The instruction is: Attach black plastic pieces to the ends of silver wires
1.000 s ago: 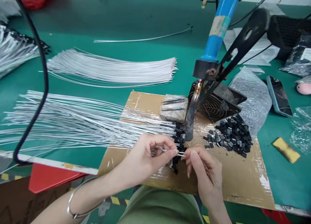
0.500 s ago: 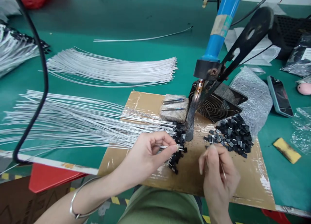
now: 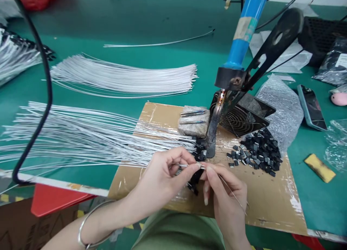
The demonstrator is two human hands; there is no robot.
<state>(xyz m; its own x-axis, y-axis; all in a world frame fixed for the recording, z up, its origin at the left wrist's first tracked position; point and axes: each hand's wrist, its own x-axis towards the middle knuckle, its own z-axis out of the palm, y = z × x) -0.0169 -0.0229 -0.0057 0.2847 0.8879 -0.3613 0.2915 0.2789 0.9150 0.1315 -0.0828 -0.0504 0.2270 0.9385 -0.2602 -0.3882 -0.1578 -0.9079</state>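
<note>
My left hand (image 3: 173, 177) is closed, pinching a white wire (image 3: 185, 165) between thumb and forefinger. Against its fingertips, my right hand (image 3: 226, 195) is closed too, with a thin length of solder wire (image 3: 234, 195) running back across its palm. Whether its fingertips also hold a small part is hidden. Just beyond both hands, many white wires (image 3: 108, 138) with black connectors (image 3: 200, 152) at their ends lie on the cardboard (image 3: 260, 203). Loose black connectors (image 3: 261, 148) are heaped at the right.
A blue-handled soldering iron (image 3: 241, 36) is fixed tip-down in a black bracket (image 3: 282, 36) above the cardboard. Behind it sit a small fan (image 3: 238, 116) and a block with metal tips (image 3: 193, 127). Another wire bundle (image 3: 124, 76), a phone (image 3: 311, 107) and a yellow sponge (image 3: 320, 168) lie around.
My right hand has moved left from beside the loose connector heap to my left fingertips, still with the solder wire. My left hand has stayed nearly in place.
</note>
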